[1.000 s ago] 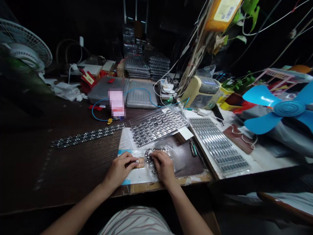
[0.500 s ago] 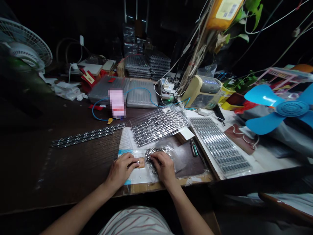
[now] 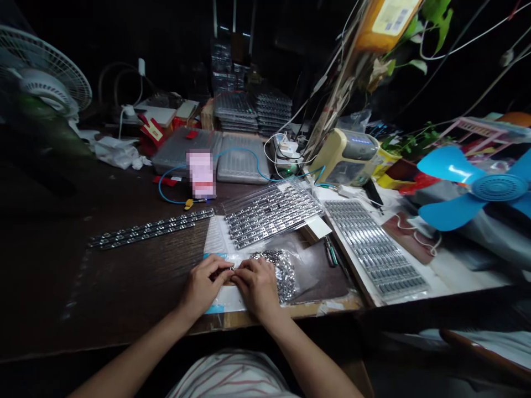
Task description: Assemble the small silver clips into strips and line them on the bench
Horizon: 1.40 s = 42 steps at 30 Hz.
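Observation:
My left hand (image 3: 204, 284) and my right hand (image 3: 256, 284) meet fingertip to fingertip over a white sheet (image 3: 232, 298) near the front edge of the dark wooden desk (image 3: 136, 276). Both are curled in a pinch on a small part that I cannot make out. Just right of my right hand lies a clear bag of small shiny metal parts (image 3: 282, 268). Behind the hands a clear tray of metal parts in rows (image 3: 271, 213) lies at an angle.
A strip of metal parts (image 3: 149, 228) lies to the left. A long filled tray (image 3: 373, 246) sits on the right beside tweezers (image 3: 331, 252). Stacked trays (image 3: 249, 113), a beige device (image 3: 346, 157), cables, a white fan (image 3: 45, 83) and a blue fan (image 3: 477, 188) crowd the back and sides.
My right hand has moved left off the bag of metal parts and joined my left hand over the white sheet. The bag now lies uncovered.

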Each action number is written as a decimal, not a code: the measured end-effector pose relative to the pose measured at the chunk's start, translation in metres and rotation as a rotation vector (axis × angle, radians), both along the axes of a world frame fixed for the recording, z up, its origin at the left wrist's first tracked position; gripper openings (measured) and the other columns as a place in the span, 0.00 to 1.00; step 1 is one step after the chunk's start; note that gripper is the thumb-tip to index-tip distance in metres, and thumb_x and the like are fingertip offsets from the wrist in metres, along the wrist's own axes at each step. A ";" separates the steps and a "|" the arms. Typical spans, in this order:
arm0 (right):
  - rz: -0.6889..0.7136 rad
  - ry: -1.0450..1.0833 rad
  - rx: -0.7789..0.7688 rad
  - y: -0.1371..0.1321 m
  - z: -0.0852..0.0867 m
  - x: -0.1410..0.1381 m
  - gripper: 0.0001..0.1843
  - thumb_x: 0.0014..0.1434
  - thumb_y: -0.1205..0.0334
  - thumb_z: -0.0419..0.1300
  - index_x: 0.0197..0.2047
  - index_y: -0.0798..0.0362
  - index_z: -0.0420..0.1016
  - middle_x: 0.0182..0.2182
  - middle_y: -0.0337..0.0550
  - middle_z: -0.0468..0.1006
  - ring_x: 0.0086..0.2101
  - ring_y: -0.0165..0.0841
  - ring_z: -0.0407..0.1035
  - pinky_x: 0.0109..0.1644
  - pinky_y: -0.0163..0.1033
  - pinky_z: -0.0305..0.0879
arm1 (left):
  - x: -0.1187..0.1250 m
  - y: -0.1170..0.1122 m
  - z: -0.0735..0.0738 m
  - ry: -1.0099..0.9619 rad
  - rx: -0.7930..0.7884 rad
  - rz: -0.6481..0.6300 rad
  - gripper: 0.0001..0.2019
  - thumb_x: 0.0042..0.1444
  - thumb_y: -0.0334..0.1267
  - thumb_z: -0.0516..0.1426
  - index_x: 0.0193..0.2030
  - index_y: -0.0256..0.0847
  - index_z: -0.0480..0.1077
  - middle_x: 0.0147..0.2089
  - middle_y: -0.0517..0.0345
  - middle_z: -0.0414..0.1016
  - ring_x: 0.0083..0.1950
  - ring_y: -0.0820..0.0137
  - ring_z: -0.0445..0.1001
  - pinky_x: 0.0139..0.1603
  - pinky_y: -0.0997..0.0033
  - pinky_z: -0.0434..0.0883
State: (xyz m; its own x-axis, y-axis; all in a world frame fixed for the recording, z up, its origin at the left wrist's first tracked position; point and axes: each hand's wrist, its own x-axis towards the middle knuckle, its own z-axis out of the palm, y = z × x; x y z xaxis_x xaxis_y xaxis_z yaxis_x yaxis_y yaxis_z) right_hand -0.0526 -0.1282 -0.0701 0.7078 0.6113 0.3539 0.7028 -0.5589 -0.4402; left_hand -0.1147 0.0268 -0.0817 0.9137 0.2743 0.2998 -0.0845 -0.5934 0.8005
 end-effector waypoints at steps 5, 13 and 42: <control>-0.083 -0.061 -0.115 -0.025 0.006 0.011 0.15 0.58 0.60 0.63 0.50 0.45 0.74 0.45 0.43 0.75 0.43 0.39 0.64 0.43 0.42 0.56 | 0.002 0.002 0.003 0.028 -0.016 0.022 0.06 0.55 0.33 0.58 0.36 0.43 0.76 0.36 0.58 0.76 0.39 0.69 0.74 0.39 0.72 0.70; -0.110 -0.086 -0.050 -0.040 -0.008 0.021 0.07 0.63 0.62 0.56 0.36 0.49 0.75 0.34 0.42 0.76 0.37 0.35 0.66 0.40 0.39 0.58 | 0.014 -0.006 0.020 0.043 0.020 -0.037 0.07 0.57 0.35 0.57 0.38 0.42 0.76 0.37 0.56 0.75 0.39 0.69 0.74 0.40 0.71 0.69; -0.060 0.028 0.268 -0.043 -0.014 0.023 0.08 0.62 0.67 0.56 0.40 0.49 0.75 0.36 0.43 0.77 0.39 0.34 0.69 0.44 0.39 0.66 | 0.012 -0.025 0.007 0.053 0.172 -0.184 0.04 0.55 0.31 0.59 0.34 0.42 0.76 0.34 0.56 0.76 0.39 0.68 0.73 0.42 0.67 0.69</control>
State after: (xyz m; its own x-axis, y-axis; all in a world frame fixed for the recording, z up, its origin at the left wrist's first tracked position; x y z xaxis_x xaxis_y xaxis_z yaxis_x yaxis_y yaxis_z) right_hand -0.0292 -0.1714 -0.0842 0.7519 0.4550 0.4770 0.6571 -0.4601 -0.5971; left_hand -0.1030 0.0015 -0.0752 0.9592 0.0511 0.2781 -0.1643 -0.6997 0.6953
